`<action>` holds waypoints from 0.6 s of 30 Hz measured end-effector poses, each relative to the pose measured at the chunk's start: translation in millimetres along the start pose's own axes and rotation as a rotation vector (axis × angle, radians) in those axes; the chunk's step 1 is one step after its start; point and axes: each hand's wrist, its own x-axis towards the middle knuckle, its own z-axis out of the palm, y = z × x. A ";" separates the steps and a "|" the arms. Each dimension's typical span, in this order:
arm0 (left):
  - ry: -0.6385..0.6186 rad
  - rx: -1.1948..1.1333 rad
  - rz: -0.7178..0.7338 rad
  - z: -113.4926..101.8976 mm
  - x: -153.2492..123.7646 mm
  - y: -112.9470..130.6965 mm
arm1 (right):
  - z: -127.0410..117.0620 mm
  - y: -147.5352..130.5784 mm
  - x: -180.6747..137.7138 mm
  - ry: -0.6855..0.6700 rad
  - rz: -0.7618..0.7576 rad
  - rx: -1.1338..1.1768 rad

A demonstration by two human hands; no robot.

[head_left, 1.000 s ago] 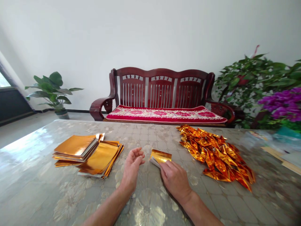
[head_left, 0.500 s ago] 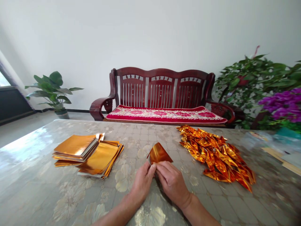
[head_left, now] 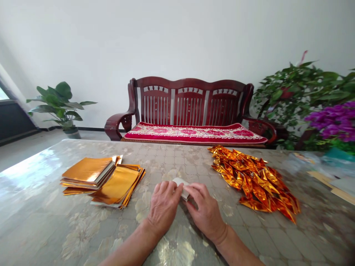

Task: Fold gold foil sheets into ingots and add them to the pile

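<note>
A partly folded sheet of foil paper [head_left: 181, 181] is between my hands at the middle of the table, its pale grey back showing. My left hand [head_left: 165, 201] grips it from the left, thumb on the paper and fingers curled over its edge. From the right, my right hand [head_left: 204, 208] holds it with thumb and fingers. The sheet's lower part is hidden by the fingers. To the left lie stacks of square gold foil paper [head_left: 87, 170]. Folded orange-gold foil pieces [head_left: 252, 181] are heaped at the right.
A patterned cover lies on the table [head_left: 133, 232]. Clear plastic bags [head_left: 302, 162] and a beige strip [head_left: 342, 194] rest at the right edge. Beyond stands a dark red wooden bench [head_left: 190, 99], with a potted plant [head_left: 62, 105] at left and purple flowers [head_left: 334, 120] at right.
The foil paper showed its gold face pointing up; now its pale back shows and it lies lower and smaller. My left hand has turned palm down over it.
</note>
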 end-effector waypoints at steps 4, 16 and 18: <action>-0.032 -0.041 0.021 4.4 -1.4 -2.2 | -0.9 4.0 0.0 -0.033 -0.004 -0.019; -0.215 -0.131 0.014 17.2 1.4 -26.7 | -4.4 22.1 -2.4 -0.261 0.140 -0.261; -0.224 -0.136 0.022 17.0 1.4 -26.6 | -5.8 20.6 -1.1 -0.291 0.103 -0.280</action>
